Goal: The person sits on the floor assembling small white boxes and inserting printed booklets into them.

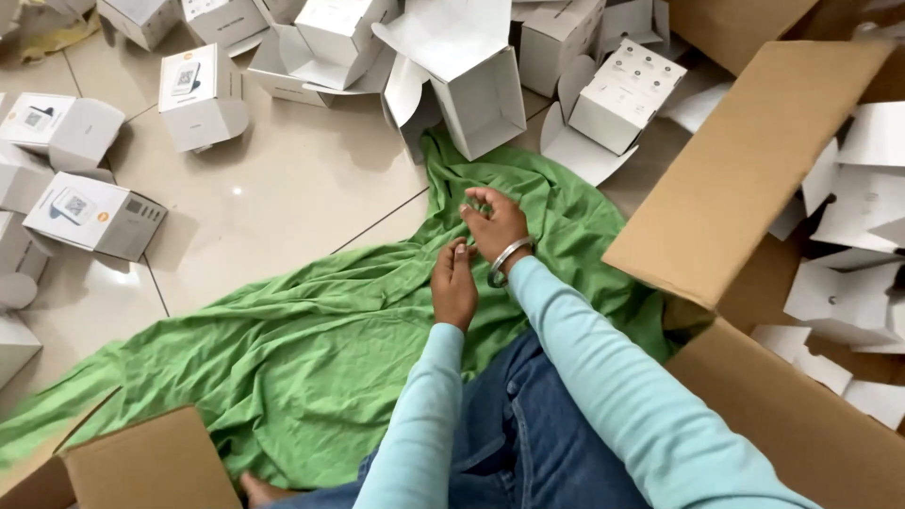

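Your left hand (453,283) and right hand (497,224) meet over the green cloth (311,349) at centre, fingers loosely curled, each grip holding nothing I can make out. Small white boxes (92,215) lie scattered from nine to one o'clock, some closed, several open-flapped, and flat white blanks (842,300) wait in the brown carton (754,170) at three o'clock.

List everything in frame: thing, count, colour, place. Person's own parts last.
small cartons: many, white, scattered on the floor top and left, some open
green cloth: one, spread crumpled on the floor, centre
large cardboard box: one, brown, right, flap open, white cartons inside
cardboard box corner: one, brown, bottom left
tiled floor: beige, glossy
bangle: one, silver, right wrist
left hand: over the cloth, holds nothing visible
right hand: over the cloth, fingers curled
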